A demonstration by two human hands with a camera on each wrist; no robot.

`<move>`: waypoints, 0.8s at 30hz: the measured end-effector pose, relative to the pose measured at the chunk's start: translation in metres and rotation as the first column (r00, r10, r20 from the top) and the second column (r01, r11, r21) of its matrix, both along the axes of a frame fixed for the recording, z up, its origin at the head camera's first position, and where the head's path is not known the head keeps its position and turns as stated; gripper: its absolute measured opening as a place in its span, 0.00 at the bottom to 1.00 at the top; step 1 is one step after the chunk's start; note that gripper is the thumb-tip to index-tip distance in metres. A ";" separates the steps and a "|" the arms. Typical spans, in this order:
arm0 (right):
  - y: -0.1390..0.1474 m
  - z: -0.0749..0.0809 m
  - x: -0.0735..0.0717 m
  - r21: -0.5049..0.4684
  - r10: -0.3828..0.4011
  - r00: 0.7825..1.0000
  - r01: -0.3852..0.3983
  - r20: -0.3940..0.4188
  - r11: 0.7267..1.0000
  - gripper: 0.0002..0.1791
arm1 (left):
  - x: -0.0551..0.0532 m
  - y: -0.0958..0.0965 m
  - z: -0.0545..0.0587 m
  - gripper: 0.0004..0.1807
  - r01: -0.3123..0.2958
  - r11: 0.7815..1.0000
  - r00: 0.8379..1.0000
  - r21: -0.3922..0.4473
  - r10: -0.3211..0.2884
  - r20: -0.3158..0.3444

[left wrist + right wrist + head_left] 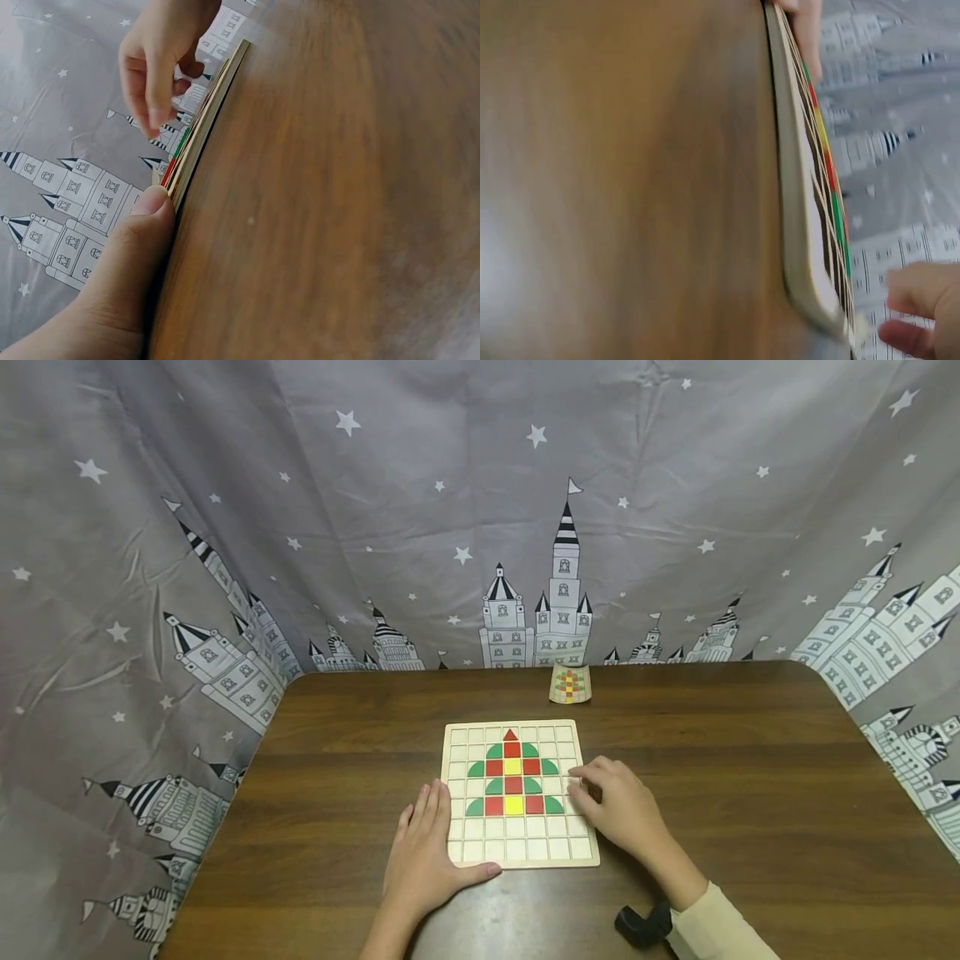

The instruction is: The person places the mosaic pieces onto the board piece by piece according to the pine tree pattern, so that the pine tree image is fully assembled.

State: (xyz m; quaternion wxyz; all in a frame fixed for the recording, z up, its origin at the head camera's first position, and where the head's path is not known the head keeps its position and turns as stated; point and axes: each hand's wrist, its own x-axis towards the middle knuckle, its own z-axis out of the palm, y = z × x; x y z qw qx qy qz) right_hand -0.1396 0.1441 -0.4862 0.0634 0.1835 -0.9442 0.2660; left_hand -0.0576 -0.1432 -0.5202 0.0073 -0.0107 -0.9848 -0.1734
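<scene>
A square wooden grid board (547, 852) lies on the table, with red, yellow and green pieces forming a tree shape in its cells. My left hand (423, 852) rests at its near left corner, straight fingers along the left side and the thumb on the front edge. In the left wrist view, that thumb (146, 217) presses the board's rim. My right hand (622, 802) hovers over the right edge, fingers bent and thumb apart from them. Nothing shows clearly between those fingertips. The right wrist view shows this hand (926, 304) blurred beside the board's corner.
A small card (570, 685) printed with the same tree pattern stands at the table's back edge. Behind it hangs a grey curtain (465, 485) with castles and stars. A black strap (643, 925) sits by my right sleeve (720, 927). The brown wooden table (360, 735) extends to both sides.
</scene>
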 end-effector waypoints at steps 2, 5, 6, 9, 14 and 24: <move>0.008 0.000 -0.004 0.022 -0.075 0.997 0.075 -0.003 0.997 0.16 | 0.000 0.000 0.000 0.79 -0.001 1.000 1.000 0.000 0.001 0.000; 0.020 -0.001 -0.009 0.064 -0.154 0.988 0.153 -0.003 0.986 0.22 | 0.000 0.000 0.000 0.79 -0.002 1.000 1.000 -0.007 0.002 0.008; 0.024 -0.001 -0.011 0.083 -0.169 0.986 0.168 -0.003 0.982 0.24 | 0.000 0.000 0.000 0.79 -0.002 1.000 1.000 -0.010 0.002 0.007; 0.031 -0.002 -0.012 0.111 -0.183 0.983 0.181 0.012 0.977 0.26 | 0.000 -0.001 0.000 0.79 0.002 1.000 1.000 -0.017 -0.002 0.002; 0.036 -0.005 -0.013 0.103 -0.161 0.986 0.156 0.038 0.982 0.20 | -0.001 -0.001 -0.001 0.79 0.005 1.000 1.000 -0.025 -0.006 -0.004; 0.035 -0.008 -0.018 0.098 -0.115 0.992 0.110 0.044 0.989 0.14 | -0.001 -0.001 0.000 0.78 0.010 1.000 1.000 -0.025 -0.010 -0.010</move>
